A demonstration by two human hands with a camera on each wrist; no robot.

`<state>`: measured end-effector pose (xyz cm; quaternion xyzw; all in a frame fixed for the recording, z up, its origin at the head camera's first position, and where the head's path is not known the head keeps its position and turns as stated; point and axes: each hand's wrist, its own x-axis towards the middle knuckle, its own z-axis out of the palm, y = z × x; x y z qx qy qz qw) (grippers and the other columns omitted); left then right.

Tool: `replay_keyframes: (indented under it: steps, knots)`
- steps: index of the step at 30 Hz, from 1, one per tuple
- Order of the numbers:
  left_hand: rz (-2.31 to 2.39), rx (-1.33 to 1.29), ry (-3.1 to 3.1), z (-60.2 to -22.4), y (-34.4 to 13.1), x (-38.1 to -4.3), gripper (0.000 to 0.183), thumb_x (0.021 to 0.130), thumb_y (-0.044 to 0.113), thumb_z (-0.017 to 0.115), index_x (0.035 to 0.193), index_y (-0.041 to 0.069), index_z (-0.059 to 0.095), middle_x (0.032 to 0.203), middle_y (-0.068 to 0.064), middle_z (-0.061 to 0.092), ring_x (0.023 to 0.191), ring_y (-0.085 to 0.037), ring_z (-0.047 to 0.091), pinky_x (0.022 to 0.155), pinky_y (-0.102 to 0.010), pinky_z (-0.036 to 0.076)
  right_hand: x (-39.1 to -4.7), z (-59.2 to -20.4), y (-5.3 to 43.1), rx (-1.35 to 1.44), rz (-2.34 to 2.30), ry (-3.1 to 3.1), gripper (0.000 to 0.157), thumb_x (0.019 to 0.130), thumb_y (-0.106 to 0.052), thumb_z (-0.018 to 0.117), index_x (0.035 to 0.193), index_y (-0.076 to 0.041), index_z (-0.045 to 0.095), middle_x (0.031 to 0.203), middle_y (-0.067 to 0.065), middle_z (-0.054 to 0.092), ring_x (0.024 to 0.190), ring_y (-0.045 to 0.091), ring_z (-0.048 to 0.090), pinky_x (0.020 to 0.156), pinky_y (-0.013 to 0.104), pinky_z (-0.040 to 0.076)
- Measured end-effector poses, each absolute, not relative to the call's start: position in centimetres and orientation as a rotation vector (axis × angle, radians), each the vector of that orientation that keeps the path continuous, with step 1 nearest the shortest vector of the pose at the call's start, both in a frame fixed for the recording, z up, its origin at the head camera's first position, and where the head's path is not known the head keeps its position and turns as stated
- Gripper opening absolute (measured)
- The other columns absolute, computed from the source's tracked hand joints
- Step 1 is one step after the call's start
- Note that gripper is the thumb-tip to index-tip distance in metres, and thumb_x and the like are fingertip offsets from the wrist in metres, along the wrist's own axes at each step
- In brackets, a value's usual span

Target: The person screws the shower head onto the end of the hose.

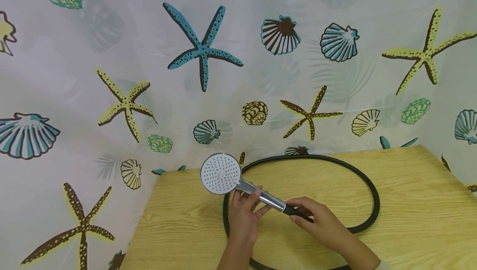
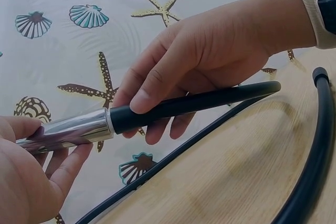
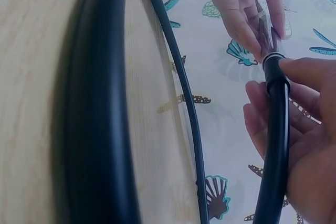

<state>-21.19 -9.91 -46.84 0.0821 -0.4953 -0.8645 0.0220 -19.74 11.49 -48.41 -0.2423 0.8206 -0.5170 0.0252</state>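
Observation:
A chrome shower head (image 1: 220, 174) with a round white spray face is tilted above the table in the head view, its face toward the camera. My left hand (image 1: 243, 220) grips its handle from below, thumb and fingers around the chrome. At the handle's lower end, the black connector (image 2: 123, 119) of a hose meets the chrome rim. My right hand (image 1: 321, 221) pinches this connector between thumb and fingers. Whether the connector is screwed on or only pushed against the handle, I cannot tell. The black hose (image 1: 376, 199) loops over the table.
The wooden table (image 1: 179, 228) lies beneath the hands. A white curtain (image 1: 231, 75) printed with starfish and shells hangs behind and at the sides. The hose's other end (image 2: 319, 76), with a dark collar, shows on the table in the left wrist view.

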Motion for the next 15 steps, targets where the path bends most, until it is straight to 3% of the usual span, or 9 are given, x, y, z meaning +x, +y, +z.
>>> replay_keyframes:
  steps: [15]
  knots:
    - [-2.653, 0.257, -1.51, -46.81, -9.67, -21.03, 0.033, 0.086, 0.01, 0.072, 0.111, 0.012, 0.051, 0.109, -0.007, 0.061, 0.105, -0.024, 0.066, 0.082, -0.049, 0.06, -19.28, -48.12, 10.97, -0.863, -1.552, 2.8, 0.039, 0.085, -0.015, 0.074, 0.12, -0.025, 0.061, 0.109, -0.016, 0.06, 0.092, 0.001, 0.06, 0.083, 0.021, 0.057]
